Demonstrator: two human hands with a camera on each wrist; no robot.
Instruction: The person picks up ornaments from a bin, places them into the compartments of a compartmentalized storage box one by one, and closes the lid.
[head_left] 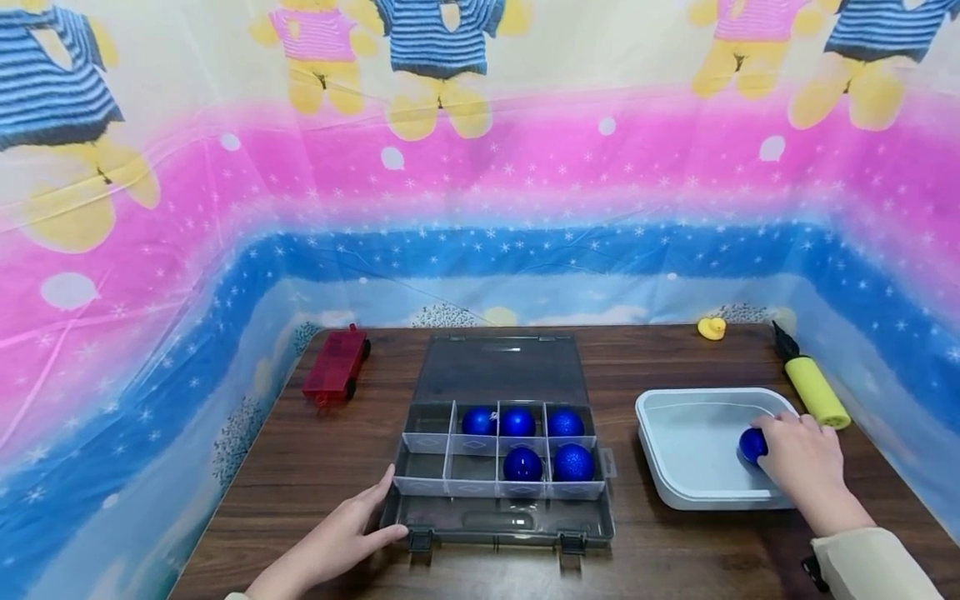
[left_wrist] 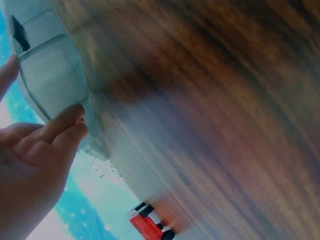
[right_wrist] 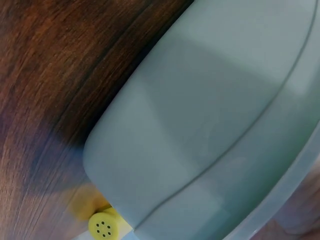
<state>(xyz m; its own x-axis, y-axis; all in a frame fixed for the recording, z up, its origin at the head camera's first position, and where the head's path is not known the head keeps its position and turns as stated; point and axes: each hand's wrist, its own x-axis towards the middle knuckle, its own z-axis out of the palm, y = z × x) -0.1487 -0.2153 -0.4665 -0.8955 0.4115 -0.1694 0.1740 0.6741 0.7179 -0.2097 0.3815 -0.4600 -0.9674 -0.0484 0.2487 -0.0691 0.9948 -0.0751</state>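
A grey see-through compartment box (head_left: 506,521) lies with its lid (head_left: 502,367) folded back. Three blue balls (head_left: 517,422) sit in its rear row and two more (head_left: 522,464) in the row before it, all toward the right. Against the box's front left corner rests my left hand (head_left: 337,529), its fingers (left_wrist: 65,122) fairly straight along the side and thumb on the front edge. My right hand (head_left: 806,462) pinches another blue ball (head_left: 751,447) inside the right part of the pale plastic tub (head_left: 651,446). In the right wrist view, the tub's wall (right_wrist: 190,115) hides the ball.
A red toy cart (head_left: 335,367) stands at the table's back left. Behind the tub are a yellow rubber duck (head_left: 712,328) and a yellow-green hand pump (head_left: 816,392) with a black nozzle. A printed cloth (head_left: 487,250) encloses the wooden table (head_left: 262,467).
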